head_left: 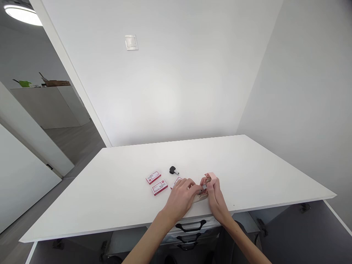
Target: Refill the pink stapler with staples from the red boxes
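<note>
My right hand (pixel 216 198) is wrapped round a pink stapler (pixel 211 177), which stands raised near the front of the table. A pale lower part of it shows beneath my fingers. My left hand (pixel 181 194) reaches in from the left, thumb and fingers pinched together at the stapler's middle. A small grey metallic piece shows by those fingertips; what they grip is too small to make out. Partly behind my left hand lies a red-and-white staple box (pixel 176 181). Two more boxes, a rear staple box (pixel 153 177) and a front staple box (pixel 159 187), lie further left.
A small black object with a metal end (pixel 173 170) lies behind the boxes on the white table (pixel 115 194). Below its front edge are drawers with black handles (pixel 191 225) and open cabinet doors. A wall with a switch (pixel 131 42) rises behind; a doorway is at left.
</note>
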`<state>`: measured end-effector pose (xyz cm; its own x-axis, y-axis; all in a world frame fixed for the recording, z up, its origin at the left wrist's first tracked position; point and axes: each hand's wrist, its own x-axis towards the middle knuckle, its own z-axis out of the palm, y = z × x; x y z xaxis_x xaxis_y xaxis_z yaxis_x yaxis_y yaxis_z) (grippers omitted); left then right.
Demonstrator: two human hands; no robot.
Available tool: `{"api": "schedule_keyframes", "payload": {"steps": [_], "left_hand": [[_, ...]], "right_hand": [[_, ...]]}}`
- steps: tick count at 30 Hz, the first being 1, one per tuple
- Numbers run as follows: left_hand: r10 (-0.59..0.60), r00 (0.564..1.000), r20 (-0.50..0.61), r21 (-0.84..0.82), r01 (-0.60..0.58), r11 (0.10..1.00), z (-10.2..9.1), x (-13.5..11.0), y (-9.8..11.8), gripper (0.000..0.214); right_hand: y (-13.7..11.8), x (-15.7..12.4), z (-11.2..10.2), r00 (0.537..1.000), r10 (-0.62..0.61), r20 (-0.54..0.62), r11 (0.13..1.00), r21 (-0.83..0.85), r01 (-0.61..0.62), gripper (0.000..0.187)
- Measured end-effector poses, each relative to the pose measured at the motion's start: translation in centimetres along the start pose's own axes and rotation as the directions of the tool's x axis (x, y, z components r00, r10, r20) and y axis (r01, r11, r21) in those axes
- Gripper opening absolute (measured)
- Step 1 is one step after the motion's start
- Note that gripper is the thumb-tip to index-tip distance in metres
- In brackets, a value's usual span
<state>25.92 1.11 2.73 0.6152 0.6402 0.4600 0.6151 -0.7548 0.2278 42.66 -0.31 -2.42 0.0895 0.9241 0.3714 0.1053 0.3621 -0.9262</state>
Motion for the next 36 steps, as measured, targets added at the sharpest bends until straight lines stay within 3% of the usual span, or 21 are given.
{"api": "schedule_keyframes", "payload": {"steps": [7,14,24,28,36], "left_hand": [[0.211,0.968,0.138,0.272,-0.242,0.931,-0.9,1.0,-1.4,0.023],[0.319,0.911,0.26,0.316,-0.393,0.863,-2.2,2.1,-2.0,0.029],[0.304,0.855,0.421,0.254,-0.433,0.865,-3.7,3.3,-1.7,0.033],[0.278,0.862,0.424,0.195,-0.387,0.901,-4.0,3.3,-1.5,0.014],[0.244,0.877,0.414,0.154,-0.331,0.931,-2.8,3.4,-1.8,0.003]], "right_hand": [[0.1,0.0,0.1,1.0,0.014,-0.014,1.0,-0.012,-0.014,0.039],[0.2,0.0,0.1,0.999,0.023,-0.023,0.999,-0.032,-0.024,0.041],[0.6,-0.2,-0.2,0.999,0.05,-0.002,0.992,-0.114,-0.049,0.042],[0.7,-0.2,-0.3,0.998,0.052,0.018,0.99,-0.129,-0.05,0.044],[0.7,-0.3,-0.3,0.998,0.058,0.007,0.988,-0.141,-0.056,0.043]]}}
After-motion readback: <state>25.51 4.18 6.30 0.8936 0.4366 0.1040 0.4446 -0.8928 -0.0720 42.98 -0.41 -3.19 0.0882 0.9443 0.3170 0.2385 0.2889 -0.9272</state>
